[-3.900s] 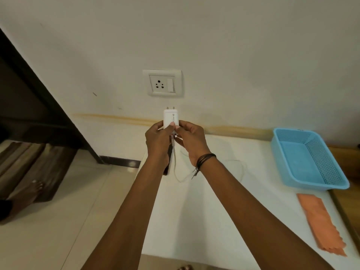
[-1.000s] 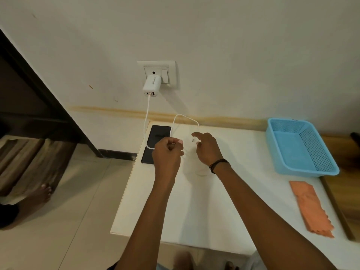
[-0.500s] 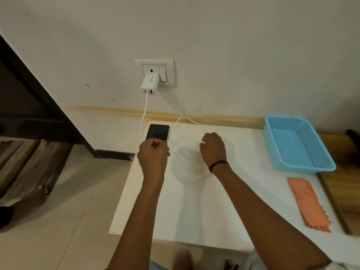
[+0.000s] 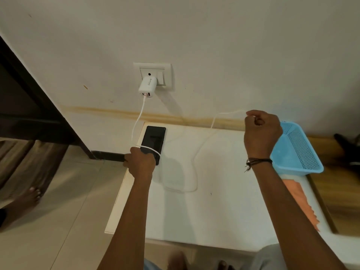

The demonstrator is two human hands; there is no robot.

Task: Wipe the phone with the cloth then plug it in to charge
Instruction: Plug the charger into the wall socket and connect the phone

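Note:
A black phone [image 4: 153,138] lies screen-up at the far left corner of the white table [image 4: 214,211]. A white charger [image 4: 147,87] sits plugged into the wall socket [image 4: 167,75]. Its white cable [image 4: 138,117] drops to my left hand [image 4: 139,162], which is closed on it at the phone's near end. From there the cable loops across the table and rises to my right hand [image 4: 261,129], raised high at the right and pinched on the cable's far part. The orange cloth [image 4: 303,203] lies at the table's right edge, partly behind my right forearm.
A light blue mesh basket [image 4: 298,151] stands at the back right of the table, just behind my right wrist. Left of the table is tiled floor with a dark door frame [image 4: 39,106]. A wooden surface [image 4: 342,191] borders the table on the right.
My right hand has swung up and to the right, drawing the cable out with it. My left hand has stayed at the phone's near end, holding the cable.

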